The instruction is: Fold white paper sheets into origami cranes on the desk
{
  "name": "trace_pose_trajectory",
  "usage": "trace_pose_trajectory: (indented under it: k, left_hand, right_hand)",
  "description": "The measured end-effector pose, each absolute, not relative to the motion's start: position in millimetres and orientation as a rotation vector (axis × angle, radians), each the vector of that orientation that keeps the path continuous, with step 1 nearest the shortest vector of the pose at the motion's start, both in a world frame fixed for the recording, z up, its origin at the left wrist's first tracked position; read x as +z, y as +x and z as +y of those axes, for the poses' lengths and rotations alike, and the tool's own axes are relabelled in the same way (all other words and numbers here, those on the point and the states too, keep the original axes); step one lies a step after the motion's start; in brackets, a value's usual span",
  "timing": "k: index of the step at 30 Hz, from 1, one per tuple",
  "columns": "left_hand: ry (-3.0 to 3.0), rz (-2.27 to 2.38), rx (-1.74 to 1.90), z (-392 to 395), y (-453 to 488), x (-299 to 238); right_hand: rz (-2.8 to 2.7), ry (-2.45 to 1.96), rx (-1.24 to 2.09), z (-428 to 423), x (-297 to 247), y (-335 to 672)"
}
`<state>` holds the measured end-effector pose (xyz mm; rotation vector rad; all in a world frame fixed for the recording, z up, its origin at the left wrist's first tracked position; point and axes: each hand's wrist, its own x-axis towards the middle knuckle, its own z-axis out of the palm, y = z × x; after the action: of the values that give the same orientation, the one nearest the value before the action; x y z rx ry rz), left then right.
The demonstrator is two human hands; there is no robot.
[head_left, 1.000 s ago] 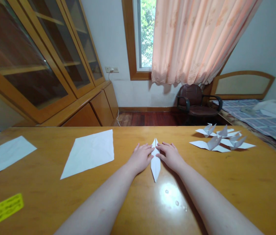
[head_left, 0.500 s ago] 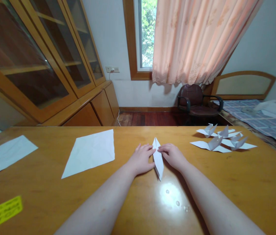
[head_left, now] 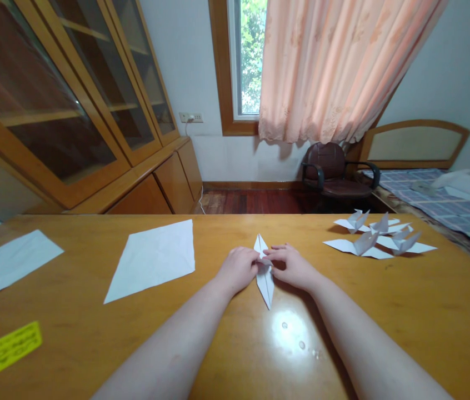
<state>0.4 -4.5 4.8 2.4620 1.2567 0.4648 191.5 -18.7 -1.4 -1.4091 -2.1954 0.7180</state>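
A narrow piece of folded white paper (head_left: 265, 286), pointed at both ends, lies on the table in front of me. A crease or slit runs along its length, and a flap stands up near its middle. My left hand (head_left: 238, 269) pinches the paper's left side, its fingers curled together. From the other side my right hand (head_left: 290, 266) grips the flap with thumb and fingers. The fingertips of both hands nearly meet over the paper and hide part of it.
Several folded paper cranes (head_left: 366, 243) stand at the table's far right. A flat white sheet (head_left: 155, 258) lies left of my hands, with another sheet (head_left: 8, 266) farther left. A yellow label (head_left: 4, 355) is at the lower left. An armchair (head_left: 335, 172) stands beyond the wooden table (head_left: 135, 344).
Both hands have closed in over the paper's middle. A flap there has lifted, and the lower half now shows a centre line. The paper has shifted slightly left.
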Motion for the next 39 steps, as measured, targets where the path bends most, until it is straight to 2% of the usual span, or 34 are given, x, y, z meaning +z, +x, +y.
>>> trace_pose_trajectory:
  k: [9, 26, 31, 39]
  left_hand:
    - [2.509, 1.266, 0.457, -3, 2, 5]
    - [2.157, 1.31, 0.618, 2, 1, -9]
    - [2.428, 1.278, 0.461, 1, 1, -10]
    - [2.514, 1.241, 0.285, -4, 0, -10]
  right_hand:
    - [-2.129, -1.372, 0.745, -16, -3, 185]
    - [-1.965, -1.444, 0.609, -13, -18, 186]
    - [-2.075, -1.419, 0.537, -13, -21, 187]
    - [-2.145, -1.387, 0.488, -14, -15, 186]
